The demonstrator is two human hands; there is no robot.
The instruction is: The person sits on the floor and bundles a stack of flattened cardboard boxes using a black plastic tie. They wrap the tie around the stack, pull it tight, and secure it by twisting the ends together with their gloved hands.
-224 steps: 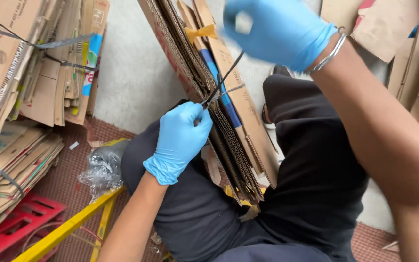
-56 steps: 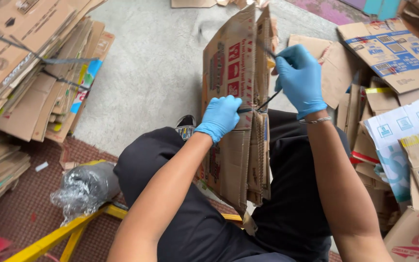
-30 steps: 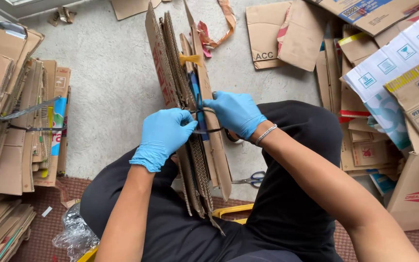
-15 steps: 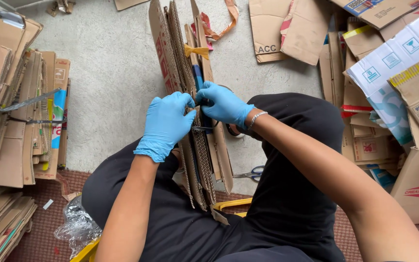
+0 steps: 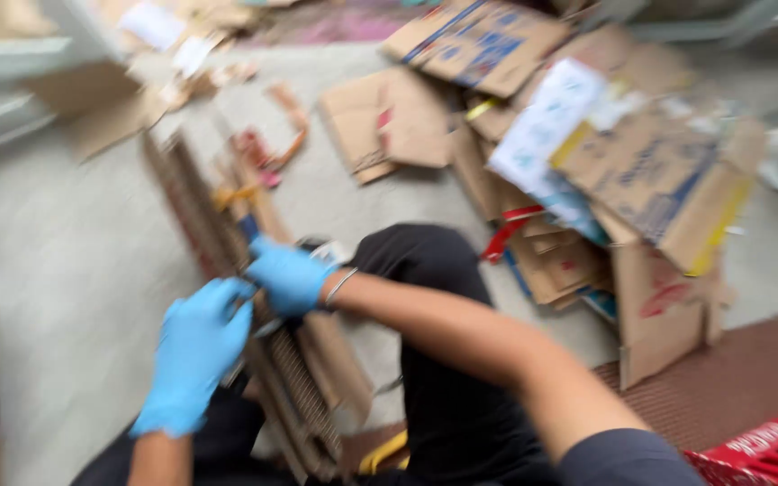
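Both hands wear blue gloves and meet at the upper edge of a bundle of flattened cardboard (image 5: pixel 281 360) standing on edge between the person's knees. The left hand (image 5: pixel 193 355) closes around the near side of the stack; the right hand (image 5: pixel 288 277) is clenched over the top, pinching what may be a thin strap or cord, though motion blur hides whether anything really runs between the fingers. The likeliest trouble, as I judge it, is the bundle fanning apart: the sheets lean to the left and are pinned only by the two grips and the legs, so a loosened left hand could let the outer sheets slide down to the grey floor (image 5: pixel 74 270). The raw corrugated edges could also snag a glove. To the left, the bare concrete offers open room for tipping or laying the stack down. To the right the space is crowded: a loose heap of cardboard boxes (image 5: pixel 605 171) sits close beside the right knee, and a red crate (image 5: pixel 767 450) lies at the lower right corner on a brown mat (image 5: pixel 749 369), leaving little room for swinging the elbow outward.
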